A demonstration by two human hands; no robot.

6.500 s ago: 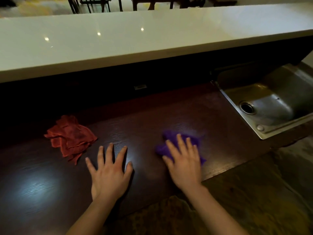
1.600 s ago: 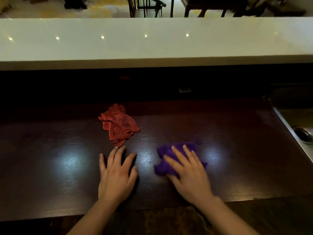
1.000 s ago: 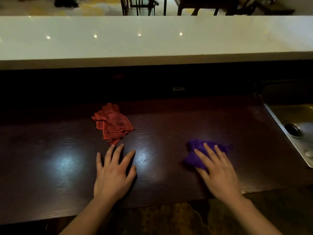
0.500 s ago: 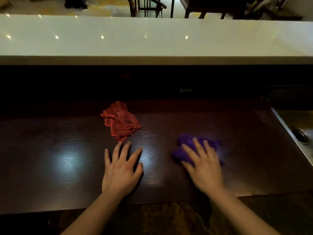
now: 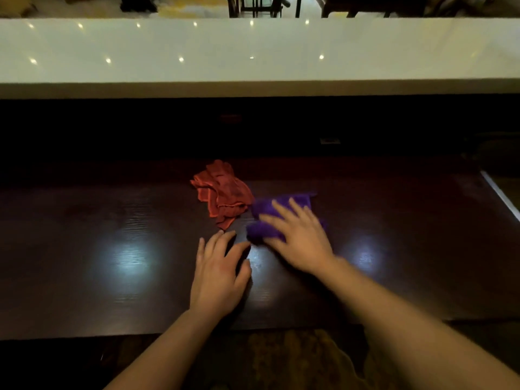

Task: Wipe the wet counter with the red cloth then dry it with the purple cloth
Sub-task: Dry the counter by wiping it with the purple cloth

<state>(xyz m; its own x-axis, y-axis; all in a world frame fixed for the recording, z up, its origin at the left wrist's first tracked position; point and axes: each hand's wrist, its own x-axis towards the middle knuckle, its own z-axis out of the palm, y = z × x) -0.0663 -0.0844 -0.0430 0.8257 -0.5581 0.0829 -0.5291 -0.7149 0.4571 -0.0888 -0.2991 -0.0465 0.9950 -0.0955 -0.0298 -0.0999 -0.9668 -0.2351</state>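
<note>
A crumpled red cloth (image 5: 223,192) lies untouched on the dark wooden counter (image 5: 112,226), near its middle. Just right of it is the purple cloth (image 5: 263,220), bunched up, with my right hand (image 5: 298,235) pressed flat on top of it, fingers spread and slightly blurred. The cloth's left edge almost touches the red cloth. My left hand (image 5: 221,274) rests palm down on the bare counter, fingers apart, just in front of both cloths and holding nothing.
A raised white ledge (image 5: 253,52) runs along the back, above a dark recess. The rim of a steel sink (image 5: 501,195) shows at the right edge. Chair legs stand beyond the ledge. Patterned floor (image 5: 295,361) lies below the counter's front edge.
My right hand has slid the purple cloth leftward and away from me, up against the red cloth. My left hand stays planted. The view has shifted slightly.
</note>
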